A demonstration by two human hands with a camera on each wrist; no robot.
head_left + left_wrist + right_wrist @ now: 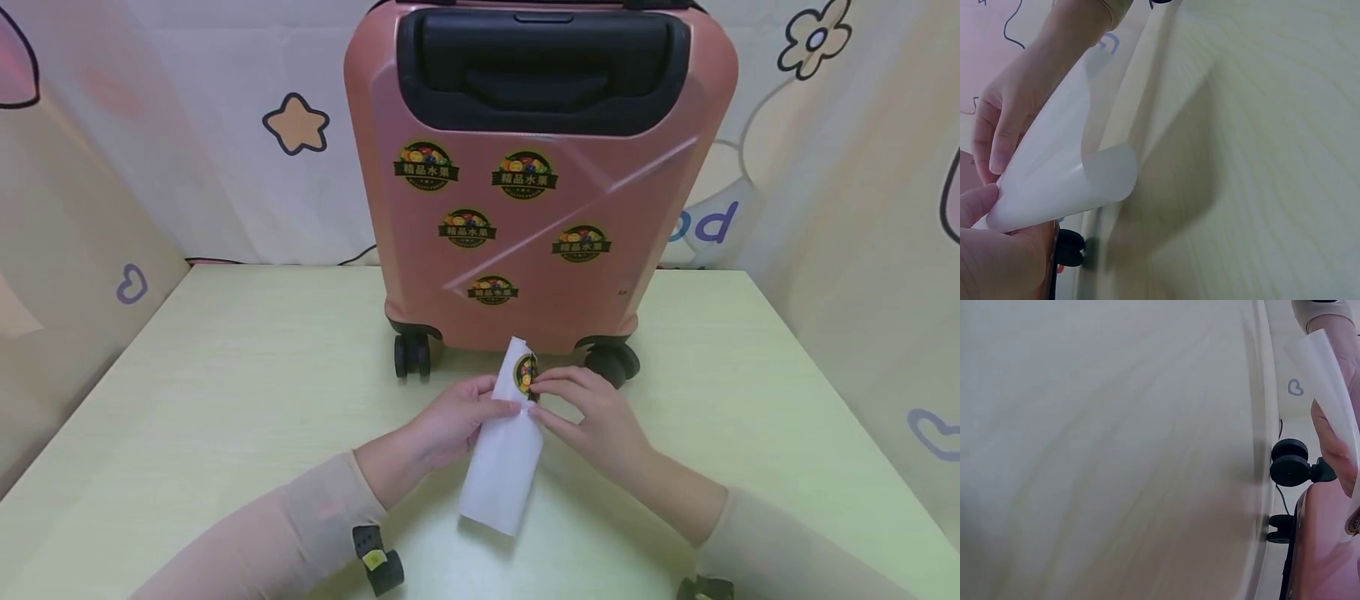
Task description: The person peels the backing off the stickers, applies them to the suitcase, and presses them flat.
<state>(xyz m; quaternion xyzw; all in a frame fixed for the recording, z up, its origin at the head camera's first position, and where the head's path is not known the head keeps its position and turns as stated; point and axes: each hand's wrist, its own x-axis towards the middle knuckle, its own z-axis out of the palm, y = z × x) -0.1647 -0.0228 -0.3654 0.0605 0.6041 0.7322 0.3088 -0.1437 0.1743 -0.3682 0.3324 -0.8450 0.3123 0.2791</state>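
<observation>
In the head view my left hand (450, 421) holds a strip of white backing paper (502, 475), its thumb on top near the middle. On the strip's upper part is a round black sticker (523, 372) with a colourful fruit print. My right hand (596, 417) pinches the right edge of this sticker between thumb and fingers. From the left wrist camera, the lower end of the paper (1060, 162) curls over. A pink suitcase (517, 308) stands upright just beyond the hands, with several matching fruit stickers (467, 229) spread across its front.
The suitcase rests on black wheels (412, 356) on a pale wood-grain table (285, 350). Its black handle panel (543, 75) is at the top. Behind and at both sides hangs a cloth (202, 125) printed with cartoon shapes. A dark cable (356, 257) lies along the table's back edge.
</observation>
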